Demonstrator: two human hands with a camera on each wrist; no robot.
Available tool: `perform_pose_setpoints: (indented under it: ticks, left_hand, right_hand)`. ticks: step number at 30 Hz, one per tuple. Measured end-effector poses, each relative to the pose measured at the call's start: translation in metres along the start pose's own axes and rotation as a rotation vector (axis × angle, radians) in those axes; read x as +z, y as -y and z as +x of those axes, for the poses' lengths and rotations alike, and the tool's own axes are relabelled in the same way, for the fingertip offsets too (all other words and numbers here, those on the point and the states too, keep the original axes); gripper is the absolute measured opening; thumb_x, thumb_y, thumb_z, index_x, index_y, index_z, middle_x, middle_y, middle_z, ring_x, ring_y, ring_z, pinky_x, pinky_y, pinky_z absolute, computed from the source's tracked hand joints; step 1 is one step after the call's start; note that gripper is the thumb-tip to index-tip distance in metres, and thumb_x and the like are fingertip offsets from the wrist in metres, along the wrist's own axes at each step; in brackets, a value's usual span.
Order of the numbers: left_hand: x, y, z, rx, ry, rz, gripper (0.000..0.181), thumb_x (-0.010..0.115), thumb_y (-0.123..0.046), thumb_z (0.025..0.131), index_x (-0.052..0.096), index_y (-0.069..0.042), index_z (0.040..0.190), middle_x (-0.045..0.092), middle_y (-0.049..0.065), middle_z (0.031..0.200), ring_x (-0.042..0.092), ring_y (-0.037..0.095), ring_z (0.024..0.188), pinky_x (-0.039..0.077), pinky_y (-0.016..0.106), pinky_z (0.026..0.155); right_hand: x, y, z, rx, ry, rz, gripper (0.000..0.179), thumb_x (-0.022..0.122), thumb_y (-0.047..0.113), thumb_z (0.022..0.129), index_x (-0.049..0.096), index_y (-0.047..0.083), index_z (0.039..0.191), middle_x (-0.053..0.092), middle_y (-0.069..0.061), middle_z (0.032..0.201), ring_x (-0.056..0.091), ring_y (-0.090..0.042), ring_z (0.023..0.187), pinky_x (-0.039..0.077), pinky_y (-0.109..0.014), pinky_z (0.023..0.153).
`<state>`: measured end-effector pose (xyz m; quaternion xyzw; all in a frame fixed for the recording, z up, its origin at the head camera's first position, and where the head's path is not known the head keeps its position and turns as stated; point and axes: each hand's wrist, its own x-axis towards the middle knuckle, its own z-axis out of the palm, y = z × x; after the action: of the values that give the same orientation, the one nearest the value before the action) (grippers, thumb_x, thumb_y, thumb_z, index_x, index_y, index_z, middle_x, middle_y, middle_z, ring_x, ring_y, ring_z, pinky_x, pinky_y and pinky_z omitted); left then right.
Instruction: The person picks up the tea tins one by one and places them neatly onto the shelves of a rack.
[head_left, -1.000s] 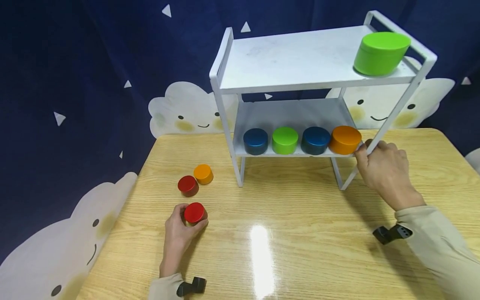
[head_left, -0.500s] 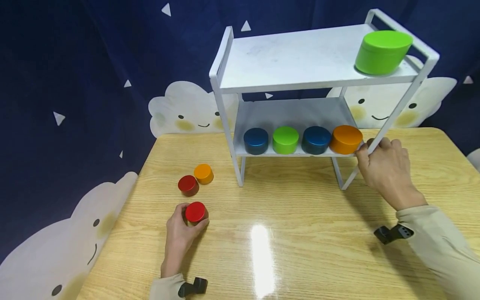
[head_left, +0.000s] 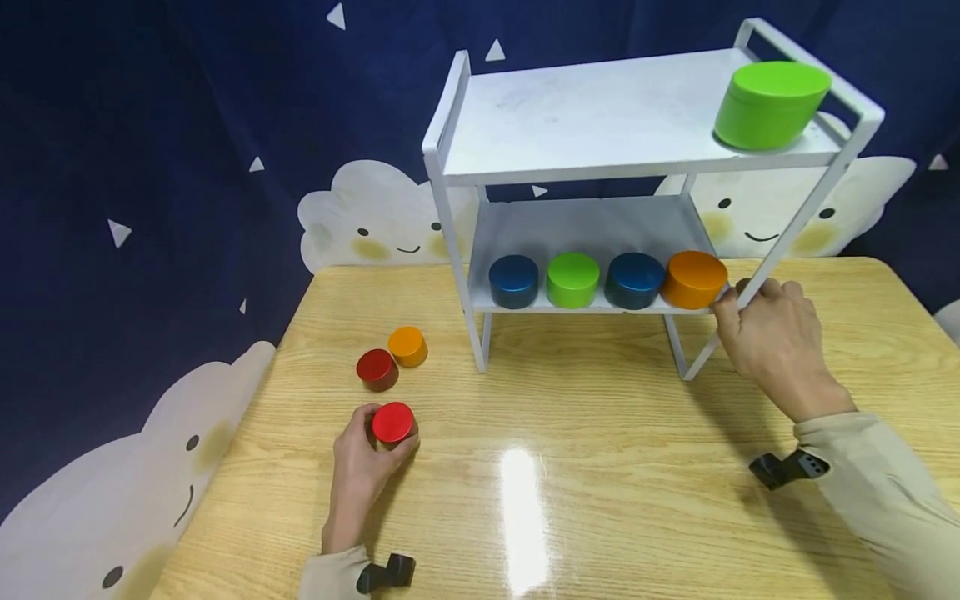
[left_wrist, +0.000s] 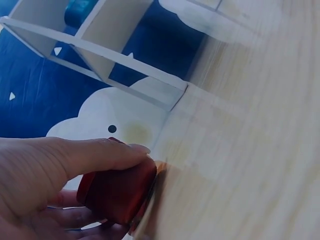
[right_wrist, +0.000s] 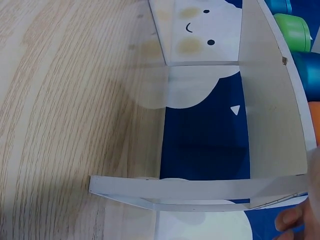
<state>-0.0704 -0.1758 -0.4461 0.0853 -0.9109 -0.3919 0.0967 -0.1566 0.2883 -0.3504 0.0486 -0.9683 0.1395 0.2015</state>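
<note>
My left hand holds a small round red tin low at the table, thumb on its near side and fingers round the far side. In the left wrist view the thumb lies along the red tin; part of the fingers is hidden behind it. My right hand grips the white two-tier rack at the right end of its lower shelf, by the front leg. Only some fingertips show at the edge of the right wrist view.
A dark red tin and a small orange tin stand beyond my left hand. Along the lower shelf are blue, green, blue and orange tins. A larger green tin sits top right.
The head view has shifted very slightly. Both hands keep their hold, with no clear movement of the red tin or the rack.
</note>
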Motion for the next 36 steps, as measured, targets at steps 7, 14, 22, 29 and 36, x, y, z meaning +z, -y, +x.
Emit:
perform_pose_setpoints:
  ticks: [7,14,22,29,36]
  left_hand:
    - [-0.001,-0.006,-0.001,0.025,0.008,0.005,0.062,0.087,-0.011,0.067,0.054,0.006,0.117,0.065,0.023,0.110,0.062,0.036,0.101,0.049,0.046,0.089]
    - [0.000,-0.013,-0.001,0.067,0.036,-0.024,0.061,0.087,-0.008,0.067,0.056,0.004,0.117,0.066,0.019,0.108,0.062,0.032,0.099,0.049,0.044,0.087]
    - [0.006,-0.021,-0.001,0.123,0.056,-0.036,0.059,0.088,-0.008,0.066,0.058,0.004,0.115,0.067,0.017,0.106,0.062,0.030,0.095,0.050,0.044,0.084]
    - [0.010,-0.030,0.002,0.155,0.086,-0.030,0.058,0.088,-0.010,0.067,0.059,0.003,0.115,0.067,0.015,0.106,0.061,0.026,0.089,0.051,0.041,0.078]
    - [0.011,-0.046,0.009,0.207,0.136,-0.126,0.056,0.087,-0.010,0.068,0.060,0.002,0.116,0.068,0.012,0.105,0.066,0.027,0.094,0.054,0.040,0.079]
  right_hand:
    - [0.001,0.000,-0.001,0.016,-0.010,0.017,0.051,0.027,0.025,0.100,0.045,0.006,0.056,0.044,-0.015,0.059,0.043,-0.039,0.062,0.030,-0.048,0.058]
    - [0.000,0.000,0.001,0.030,0.014,0.029,0.051,0.026,0.027,0.100,0.044,0.007,0.056,0.043,-0.015,0.060,0.045,-0.041,0.064,0.031,-0.049,0.058]
    - [0.001,0.000,0.002,0.020,0.005,0.032,0.051,0.026,0.026,0.100,0.041,0.008,0.054,0.040,-0.014,0.057,0.044,-0.040,0.060,0.032,-0.049,0.057]
    - [0.002,0.001,0.002,0.008,-0.013,0.039,0.050,0.027,0.024,0.099,0.039,0.008,0.054,0.038,-0.012,0.055,0.043,-0.039,0.057,0.032,-0.049,0.057]
    - [0.001,-0.001,0.000,0.013,0.003,0.037,0.051,0.025,0.024,0.100,0.043,0.007,0.055,0.044,-0.015,0.059,0.047,-0.043,0.065,0.033,-0.052,0.062]
